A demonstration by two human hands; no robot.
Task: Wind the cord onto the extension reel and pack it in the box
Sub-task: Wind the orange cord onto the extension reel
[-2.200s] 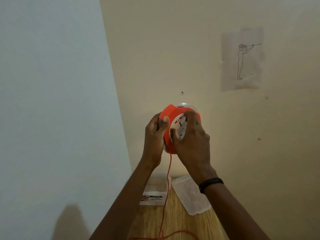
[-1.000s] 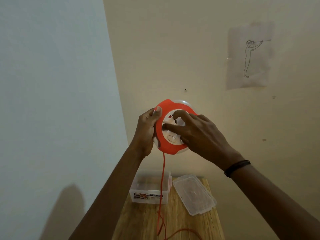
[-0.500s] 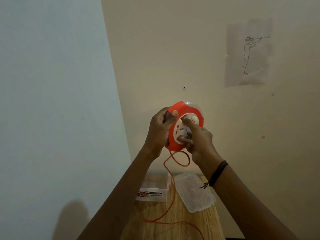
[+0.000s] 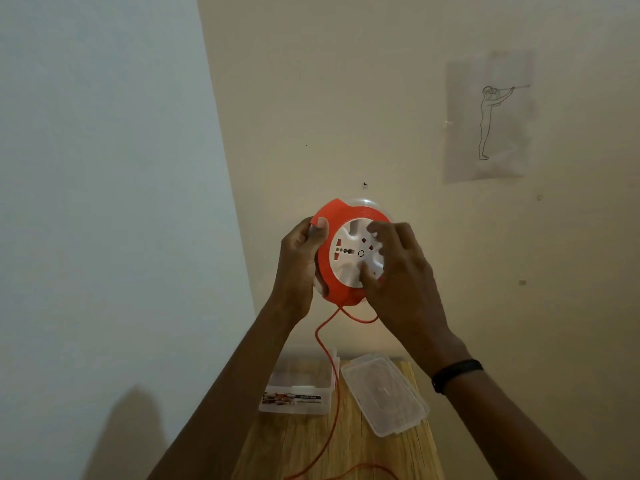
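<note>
So the extension reel (image 4: 323,261) is held up in front of the wall, well above the table (image 4: 311,452). Its flat face is turned toward the camera, so the spin axis is pointed more or less back at the person. The left hand (image 4: 298,268) is wrapped round the left edge of the orange housing, with the thumb laid over the rim and the fingers hidden behind. The right hand (image 4: 405,271) is set on the white hub (image 4: 346,237), fingers curled and tips dug into its recesses. That reads as a turning grip, and nothing else is held.

The bit that matters: the cord (image 4: 316,336) is fed out of the bottom of the reel, just under the right hand. A small loop is formed there, then it's dropped down between the forearms to the table. So the pull is lined up downward, square to the spin axis, which is probably what's wanted for clean winding. How much is left can't be told, since the cord is cut off by the lower edge.

The box (image 4: 294,401) is parked open on the table below, nearer the left forearm, with its lid (image 4: 384,393) laid just beside it. Packing isn't started yet.
</note>
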